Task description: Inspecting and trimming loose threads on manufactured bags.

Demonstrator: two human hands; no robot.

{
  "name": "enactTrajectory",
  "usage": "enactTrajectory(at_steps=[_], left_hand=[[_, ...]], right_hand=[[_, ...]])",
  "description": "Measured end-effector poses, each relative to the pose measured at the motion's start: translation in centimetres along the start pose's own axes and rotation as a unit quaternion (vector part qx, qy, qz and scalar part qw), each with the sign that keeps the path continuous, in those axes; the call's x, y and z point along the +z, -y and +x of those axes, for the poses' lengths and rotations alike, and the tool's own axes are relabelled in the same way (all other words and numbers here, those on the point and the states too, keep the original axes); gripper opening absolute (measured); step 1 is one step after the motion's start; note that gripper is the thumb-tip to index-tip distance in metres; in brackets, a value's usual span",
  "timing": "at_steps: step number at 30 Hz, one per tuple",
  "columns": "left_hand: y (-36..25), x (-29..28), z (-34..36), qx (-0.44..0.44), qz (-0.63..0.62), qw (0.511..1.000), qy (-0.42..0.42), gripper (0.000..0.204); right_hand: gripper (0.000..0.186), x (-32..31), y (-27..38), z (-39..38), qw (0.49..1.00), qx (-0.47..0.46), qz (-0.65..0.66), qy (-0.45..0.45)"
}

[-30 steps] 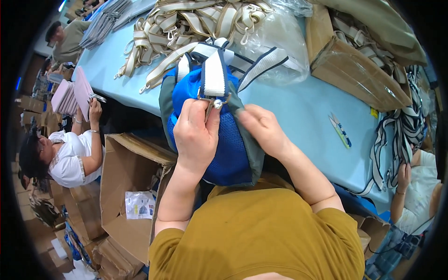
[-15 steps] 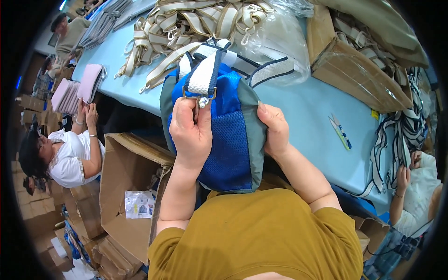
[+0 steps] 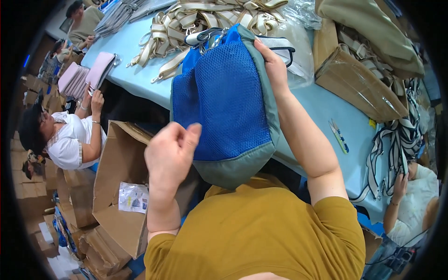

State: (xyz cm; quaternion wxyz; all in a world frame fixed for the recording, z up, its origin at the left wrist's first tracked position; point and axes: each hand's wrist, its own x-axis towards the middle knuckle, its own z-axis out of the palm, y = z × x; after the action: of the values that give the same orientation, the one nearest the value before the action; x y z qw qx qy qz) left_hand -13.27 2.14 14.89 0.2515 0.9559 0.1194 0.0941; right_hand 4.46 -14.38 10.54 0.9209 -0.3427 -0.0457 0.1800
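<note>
A blue mesh drawstring bag (image 3: 231,98) with grey-green sides and base stands tilted up in front of me, its mesh pocket facing me. My right hand (image 3: 273,60) grips its upper right edge, thumb on the near side. My left hand (image 3: 170,156) is off the bag, left of its lower part, with curled fingers, thumb up and nothing visible in it. At the bag's gathered top lies a white strap with dark edging (image 3: 277,44), partly hidden behind the bag, with metal hardware beside it.
Beige straps (image 3: 200,21) with clips heap across the light blue table (image 3: 317,116). Thread snips (image 3: 339,136) lie to the right, near dark-edged white straps (image 3: 396,144). Cardboard boxes stand far right (image 3: 359,74) and lower left (image 3: 121,182). Co-workers sit left (image 3: 70,140) and right (image 3: 413,200).
My left hand has let go of the strap's metal end and drawn down and left. The bag has been raised and tipped, showing more of its base, while my right hand shifted up its edge.
</note>
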Motion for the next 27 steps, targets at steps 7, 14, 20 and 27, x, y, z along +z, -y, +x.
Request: enactTrajectory(at_steps=[7, 14, 20, 27], left_hand=[[0.9, 5.7, 0.3, 0.082, -0.202, 0.975, 0.040, 0.018], [-4.1, 3.4, -1.3, 0.327, -0.083, 0.932, -0.129, 0.047], [-2.3, 3.3, 1.8, 0.298, -0.246, 0.922, -0.005, 0.018], [-1.9, -0.9, 4.2, 0.193, -0.385, 0.901, 0.048, 0.007]], right_hand=[[0.028, -0.4, -0.5, -0.5, 1.000, -0.021, 0.019, -0.003], [0.026, -1.1, 0.3, 1.1, 0.986, -0.049, -0.124, -0.102], [0.048, 2.8, 1.5, -1.8, 0.991, 0.083, -0.107, 0.011], [0.036, 2.9, 1.9, -3.8, 0.992, 0.113, 0.060, 0.020]])
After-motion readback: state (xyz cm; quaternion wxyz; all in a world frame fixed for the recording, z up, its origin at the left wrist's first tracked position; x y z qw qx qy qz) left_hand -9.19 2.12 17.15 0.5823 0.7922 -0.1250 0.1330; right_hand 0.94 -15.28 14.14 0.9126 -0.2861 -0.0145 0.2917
